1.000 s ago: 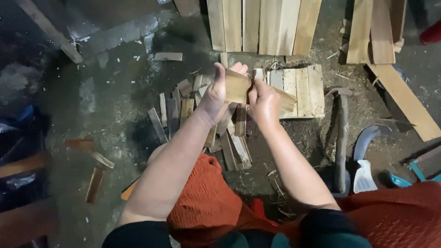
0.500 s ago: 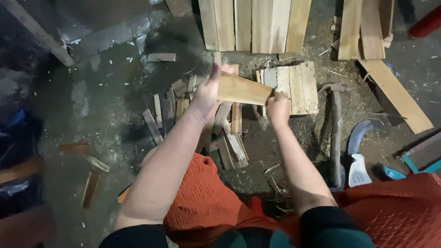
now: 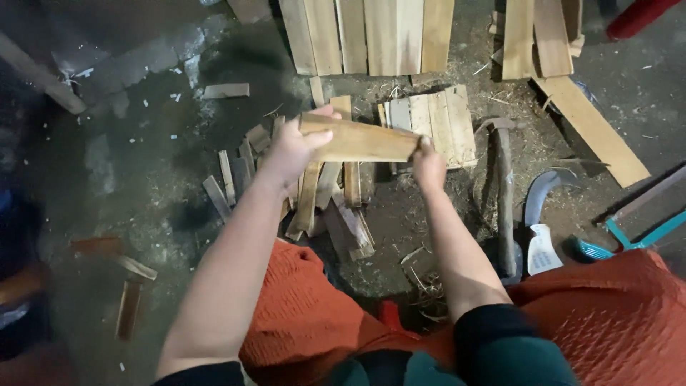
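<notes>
1. The left hand [image 3: 289, 146] is closed around the left end of a flat wooden slat [image 3: 357, 139], thumb over the top edge, fingers wrapped behind.
2. The right hand [image 3: 429, 163] pinches the slat's right end; its fingers are curled tight on the wood, though the exact grip is partly hidden by the hand itself.
3. The slat sits in the air between the two hands, above the floor [image 3: 143, 186], not touching anything below. Its long axis runs left to right across the view, tilted slightly so that the right end is a little lower.
4. Both hands are on the slat, one at each end, so neither is nearer; the left hand covers more of the wood, while the right holds only the tip.
5. Directly under the slat lies a loose pile of short wood offcuts [image 3: 321, 200], scattered in several directions.
6. Just beyond the right hand is a small panel of joined boards [image 3: 436, 125] lying flat, and further off a row of long planks [image 3: 364, 32].
7. To the right, on the floor, lie a hammer [image 3: 504, 193] with a long handle and a curved blade [image 3: 543, 193], both well apart from the hands.
8. The person's lap is covered in orange cloth [image 3: 314, 322].
</notes>
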